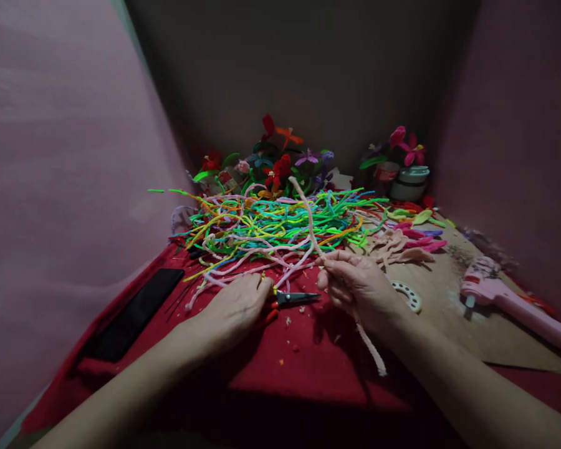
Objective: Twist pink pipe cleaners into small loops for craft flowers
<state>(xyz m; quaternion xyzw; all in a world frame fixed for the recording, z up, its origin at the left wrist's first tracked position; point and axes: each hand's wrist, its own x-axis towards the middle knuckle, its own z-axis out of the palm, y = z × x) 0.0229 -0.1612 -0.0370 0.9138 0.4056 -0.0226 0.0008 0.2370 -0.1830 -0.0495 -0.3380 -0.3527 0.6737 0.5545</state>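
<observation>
My left hand (243,304) is closed around the yellow and red handles of a pair of scissors (298,298). Their dark blades point right, low over the red cloth. In my right hand (355,284), a pale pink pipe cleaner (308,215) is pinched between thumb and fingers. One end rises up and away over the pile, while the other hangs below the palm. The blade tips are apart from the right fingers by a small gap. Behind both hands spreads a tangled pile of multicoloured pipe cleaners (280,221).
A black phone-like slab (135,312) lies on the red cloth (308,380) at left. To the right, a pink glue gun (509,299) and a white holed ring piece (407,296) rest on a brown board (444,312). Pipe-cleaner flowers (280,165) and a lidded jar (410,183) stand behind.
</observation>
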